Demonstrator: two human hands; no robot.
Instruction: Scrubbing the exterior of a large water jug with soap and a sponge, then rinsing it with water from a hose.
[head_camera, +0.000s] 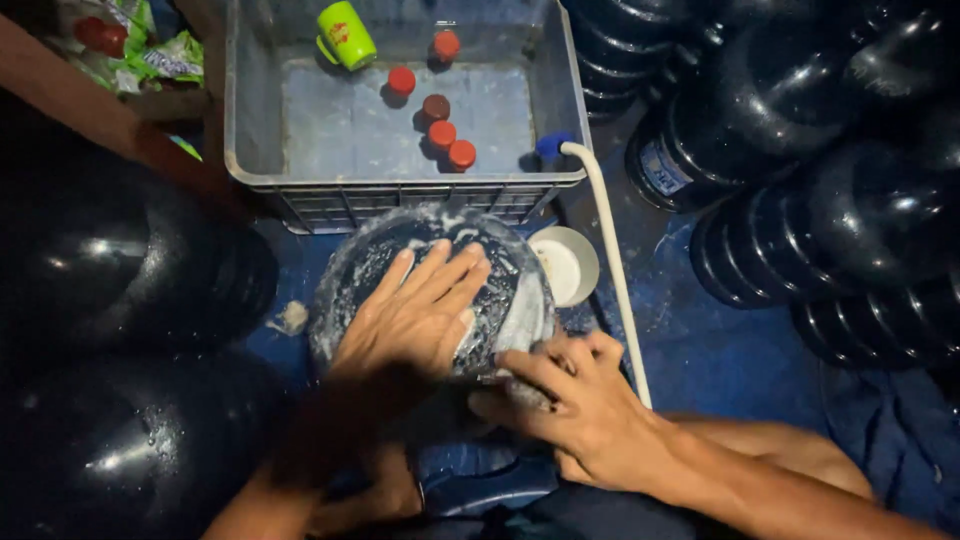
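A large dark-blue water bottle (375, 255) lies on its side in front of me, its rounded bottom covered in white soap foam. My left hand (415, 315) lies flat on the soapy surface with fingers spread; something pale shows under the palm, perhaps a sponge. My right hand (575, 395) grips the bottle's side at the lower right, fingers curled around it. The bottle's neck end is hidden between my knees.
A grey plastic crate (400, 185) of water stands behind the bottle, holding several red caps (442, 132) and a green cup (345, 35). A white hose (615, 270) runs from the crate. A small white bowl (565, 265) sits nearby. Dark bottles (850, 170) crowd both sides.
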